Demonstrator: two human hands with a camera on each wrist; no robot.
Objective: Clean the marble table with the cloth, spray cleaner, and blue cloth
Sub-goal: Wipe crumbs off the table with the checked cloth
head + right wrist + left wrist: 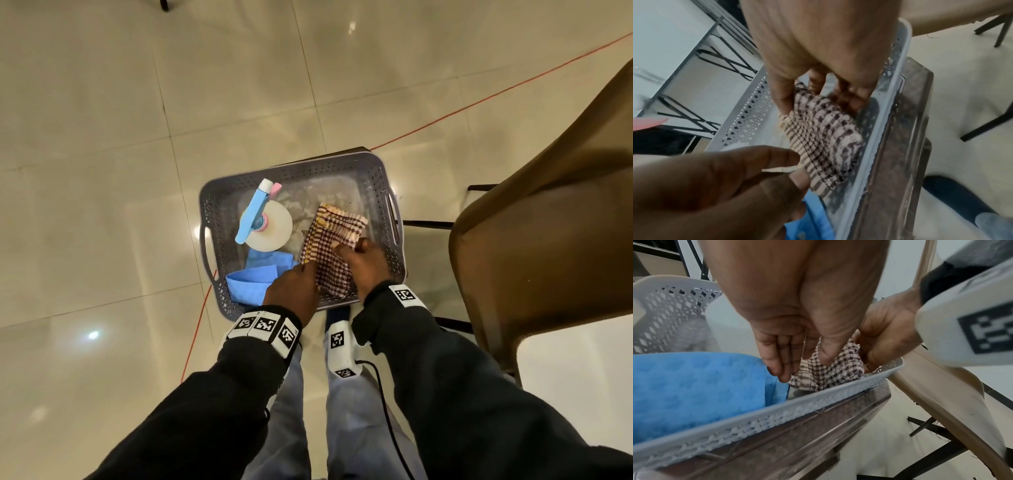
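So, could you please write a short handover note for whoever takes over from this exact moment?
Left hand: pinches the near-left edge of the checked cloth.
Right hand: grips the same cloth at its right side.
The cloth is still inside the grey basket, partly lifted. The spray cleaner stands at the basket's left; the blue cloth lies in its near-left corner.
Done: cloth gripped. Left: take out the cloth, spray and blue cloth, then clean the table. No wiping seen yet.

checked cloth (330,246), blue cloth (251,282), grey basket (308,169)
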